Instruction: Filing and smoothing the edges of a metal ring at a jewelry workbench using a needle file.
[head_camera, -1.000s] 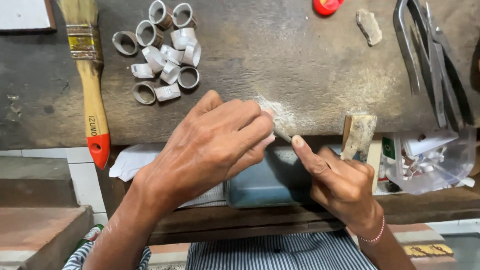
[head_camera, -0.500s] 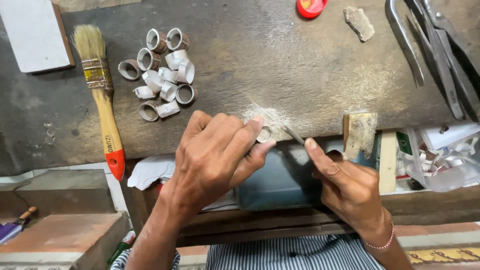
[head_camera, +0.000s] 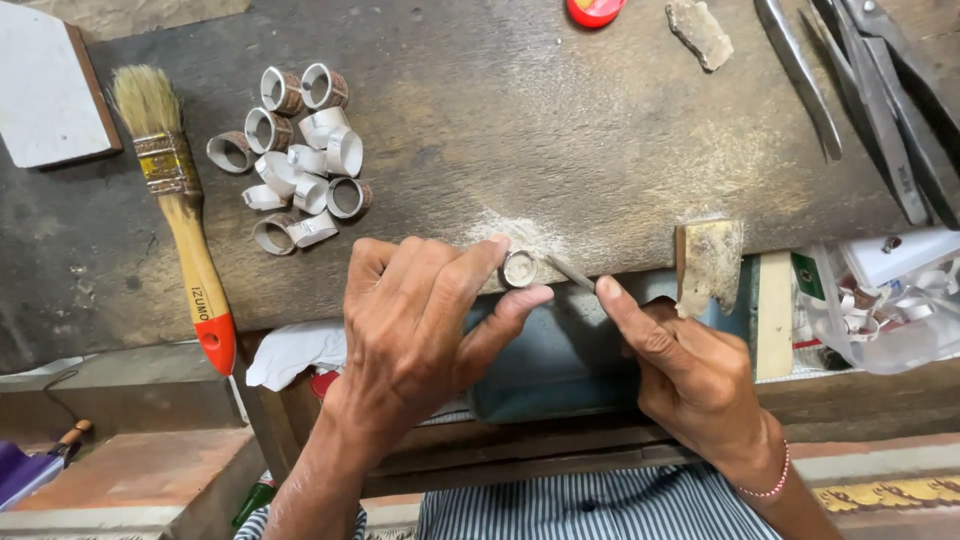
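My left hand (head_camera: 425, 320) pinches a small metal ring (head_camera: 518, 268) between thumb and fingertips at the front edge of the dark workbench (head_camera: 520, 130). My right hand (head_camera: 690, 375) grips a thin file (head_camera: 570, 272), forefinger along it, with the file's tip touching the ring. Pale filing dust (head_camera: 515, 232) lies on the bench just behind the ring.
A pile of several metal ring blanks (head_camera: 300, 150) lies at the back left beside a wooden paintbrush (head_camera: 180, 210). Pliers and shears (head_camera: 870, 90) lie at the back right. A small wooden bench peg (head_camera: 708, 262) stands right of my hands, a clear container with rings (head_camera: 890, 300) beyond it.
The view has tipped down and shifted a little. My left fingers have drawn back, so the ring now shows at their tips, and the file still meets it.
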